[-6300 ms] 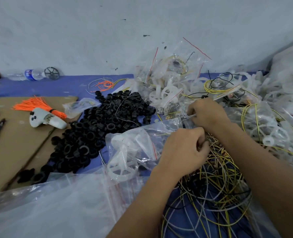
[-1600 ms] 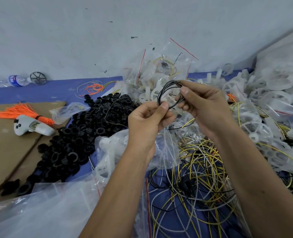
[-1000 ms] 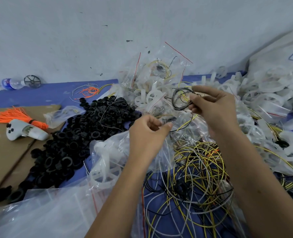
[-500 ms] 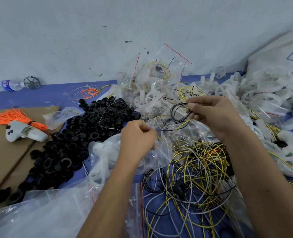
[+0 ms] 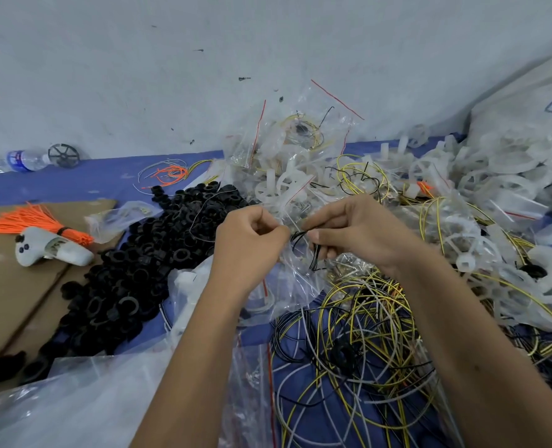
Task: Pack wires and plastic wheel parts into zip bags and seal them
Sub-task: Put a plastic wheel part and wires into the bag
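Black wire coil (image 5: 307,245) pinched by the right hand (image 5: 355,231) at the mouth of a clear zip bag (image 5: 287,279), whose edge the left hand (image 5: 248,244) pinches. Beside the bag, tangled wires (image 5: 358,344). Water bottle (image 5: 25,160) label unreadable.

At centre, the right hand (image 5: 358,234) pinches a black wire coil (image 5: 303,242) at the clear zip bag (image 5: 287,279) mouth, which the left hand (image 5: 248,244) grips at 9 o'clock of the coil.
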